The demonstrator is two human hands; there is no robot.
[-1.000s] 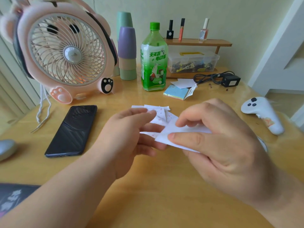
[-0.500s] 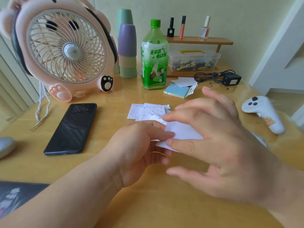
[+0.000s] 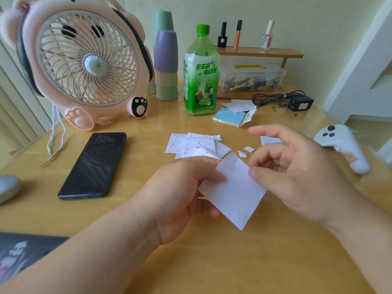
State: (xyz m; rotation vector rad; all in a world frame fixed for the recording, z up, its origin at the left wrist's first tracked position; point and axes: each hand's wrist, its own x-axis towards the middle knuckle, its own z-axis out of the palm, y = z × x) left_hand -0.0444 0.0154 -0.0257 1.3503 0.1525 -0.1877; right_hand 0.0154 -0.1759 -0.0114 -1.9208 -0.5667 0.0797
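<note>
My left hand (image 3: 180, 194) pinches the left corner of a white square of paper (image 3: 233, 192) held like a diamond above the wooden table (image 3: 212, 262). My right hand (image 3: 297, 172) meets the paper's upper right edge, thumb and curled fingers pinching it, index finger stretched out. Behind the hands lies a small pile of cherry-patterned paper pieces (image 3: 191, 144). Two tiny white scraps (image 3: 244, 151) and one more patterned piece (image 3: 268, 140) lie to its right.
A black phone (image 3: 95, 164) lies left, with a pink fan (image 3: 84, 62) behind it. Stacked cups (image 3: 165, 64), a green bottle (image 3: 200, 81), a coloured note pad (image 3: 230, 118), a charger (image 3: 299, 102) and a clear box (image 3: 252, 79) stand at the back. A white controller (image 3: 343, 145) lies right.
The white paper has come up off the pile and turned into a diamond. My right hand slid from covering it to its right edge, uncovering the patterned pieces and scraps.
</note>
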